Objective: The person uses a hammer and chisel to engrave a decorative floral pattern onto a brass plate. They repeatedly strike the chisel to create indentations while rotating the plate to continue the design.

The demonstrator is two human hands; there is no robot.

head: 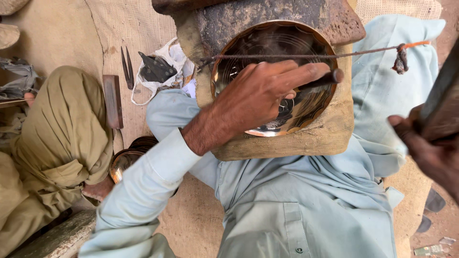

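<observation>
A shiny round brass plate (267, 45) with an engraved face lies on a worn wooden block (311, 141) in front of me. My left hand (260, 93) rests over the plate and grips a dark metal punch (325, 79), whose tip points right above the plate's rim. My right hand (430, 143) is at the right edge, shut on a dark hammer handle (442, 95) raised above the block. A taut cord (306, 56) with an orange end runs across the plate.
Another person in olive clothes (57, 134) sits at the left. Stacked brass plates (126, 157) lie by my left sleeve. Pointed shears (128, 67), a flat wooden bar (113, 100) and a white bag (160, 69) with dark metal pieces lie on the woven mat.
</observation>
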